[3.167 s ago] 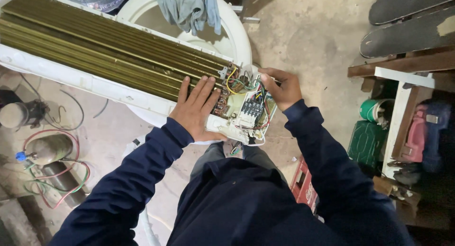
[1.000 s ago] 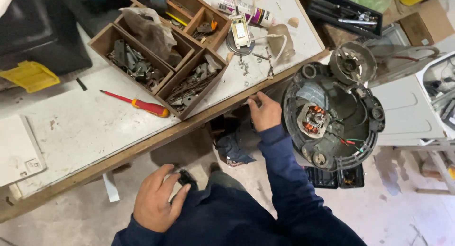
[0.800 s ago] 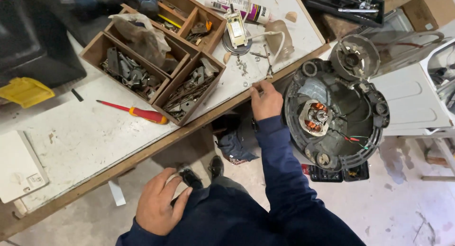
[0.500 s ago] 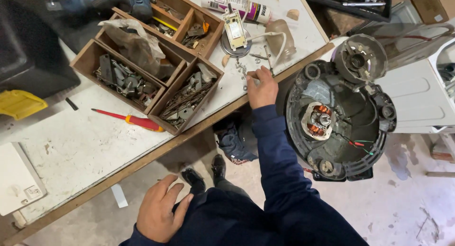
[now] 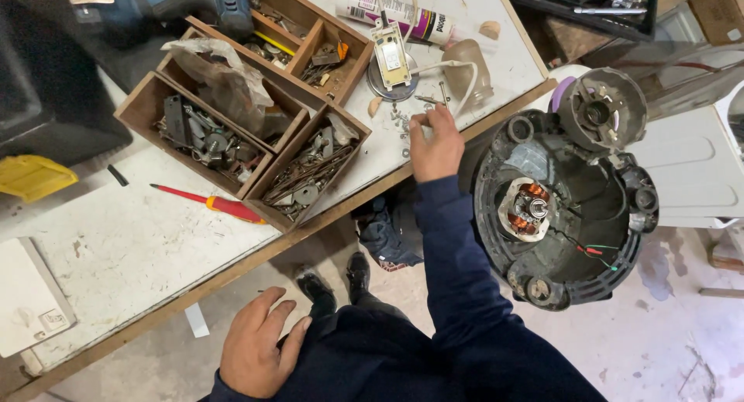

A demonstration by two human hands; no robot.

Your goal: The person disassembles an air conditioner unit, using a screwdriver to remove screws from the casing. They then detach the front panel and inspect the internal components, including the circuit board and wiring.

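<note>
My right hand point(image 5: 436, 144) reaches over the front edge of the white workbench point(image 5: 139, 239) and its fingertips pinch at several small screws point(image 5: 404, 123) scattered there; whether it holds one I cannot tell. Just beyond the hand lie a small cream switch box point(image 5: 391, 55) on a round metal disc and a clear plastic cup point(image 5: 470, 70) with a white cable. My left hand point(image 5: 256, 350) hangs low beside my body, fingers spread, holding nothing. To the right of my arm stands a round black motor housing point(image 5: 562, 216) with copper windings at its centre.
A wooden compartment box point(image 5: 256, 111) full of metal parts sits left of the hand. A red and yellow screwdriver point(image 5: 209, 203) lies in front of it. A sealant tube point(image 5: 395, 11), a blue power drill point(image 5: 167, 7), a black toolbox point(image 5: 589, 3) and a yellow object point(image 5: 31, 176) lie around.
3.2 s ago both hands worked on a wired circuit board of a long white unit. Since one second ago, my right hand has moved from the bench edge onto the screws; the left has barely moved.
</note>
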